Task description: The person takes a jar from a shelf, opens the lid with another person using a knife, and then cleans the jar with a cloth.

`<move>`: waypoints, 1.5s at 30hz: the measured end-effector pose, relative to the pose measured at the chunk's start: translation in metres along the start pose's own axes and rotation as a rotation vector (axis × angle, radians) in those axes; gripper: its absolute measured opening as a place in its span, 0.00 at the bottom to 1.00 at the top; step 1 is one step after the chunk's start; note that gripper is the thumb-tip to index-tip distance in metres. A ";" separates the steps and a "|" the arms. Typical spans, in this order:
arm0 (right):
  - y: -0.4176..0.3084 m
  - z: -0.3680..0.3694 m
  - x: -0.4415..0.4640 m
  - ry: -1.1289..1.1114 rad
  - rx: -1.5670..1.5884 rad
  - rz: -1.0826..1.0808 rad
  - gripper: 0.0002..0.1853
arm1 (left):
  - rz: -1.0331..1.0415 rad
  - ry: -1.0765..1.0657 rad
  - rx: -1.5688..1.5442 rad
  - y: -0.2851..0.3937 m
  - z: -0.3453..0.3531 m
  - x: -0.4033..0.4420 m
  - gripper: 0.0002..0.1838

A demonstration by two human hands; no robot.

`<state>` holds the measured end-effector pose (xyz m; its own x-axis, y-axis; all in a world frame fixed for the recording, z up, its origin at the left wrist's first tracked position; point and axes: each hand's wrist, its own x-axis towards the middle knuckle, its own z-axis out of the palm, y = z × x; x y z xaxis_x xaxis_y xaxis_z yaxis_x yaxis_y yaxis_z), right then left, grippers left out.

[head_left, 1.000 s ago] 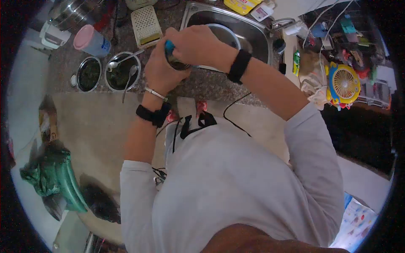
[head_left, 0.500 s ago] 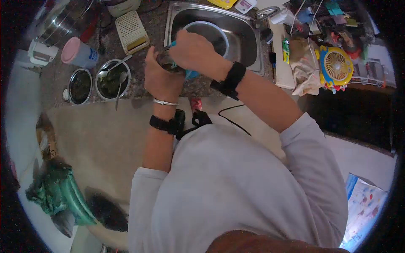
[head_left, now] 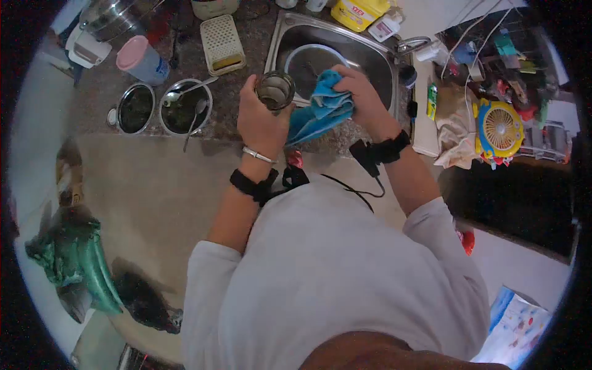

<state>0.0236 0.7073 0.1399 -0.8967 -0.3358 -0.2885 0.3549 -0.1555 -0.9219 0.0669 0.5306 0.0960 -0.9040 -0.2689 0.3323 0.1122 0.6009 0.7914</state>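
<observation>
A glass jar [head_left: 275,91] is gripped in my left hand [head_left: 262,122], its round open mouth facing up toward the camera. To its right, my right hand [head_left: 365,103] holds a bunched blue cloth [head_left: 327,106], apart from the jar's mouth. The lower part of the cloth hangs beside my left hand, over the counter's front edge. Both hands are in front of the steel sink [head_left: 271,52]. My left fingers are wrapped round the jar, and part of its side is hidden behind them.
Left on the counter [head_left: 228,92] are two steel bowls of dark green contents [head_left: 135,108] with spoons, a pink-lidded container [head_left: 143,60] and a grater [head_left: 222,44]. A basin [head_left: 316,48] sits in the sink. A yellow fan [head_left: 500,127] is at the right.
My right hand has come out of the jar's mouth and moved right with the blue cloth. The jar stays in my left hand, its opening now uncovered. The camera view has shifted.
</observation>
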 end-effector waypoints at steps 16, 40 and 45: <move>0.029 -0.022 0.002 -0.008 0.354 0.018 0.15 | 0.009 -0.135 -0.166 -0.027 -0.002 0.003 0.40; 0.017 -0.021 0.002 0.015 0.262 0.114 0.14 | 0.298 -0.235 -0.137 0.019 -0.045 -0.014 0.20; 0.020 -0.013 -0.004 -0.117 0.298 0.131 0.14 | 0.151 -0.377 -0.112 0.061 -0.021 -0.012 0.15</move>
<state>0.0306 0.7172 0.1192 -0.8083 -0.4720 -0.3519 0.5419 -0.3630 -0.7580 0.0936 0.5545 0.1507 -0.9592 0.1226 0.2548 0.2807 0.5216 0.8057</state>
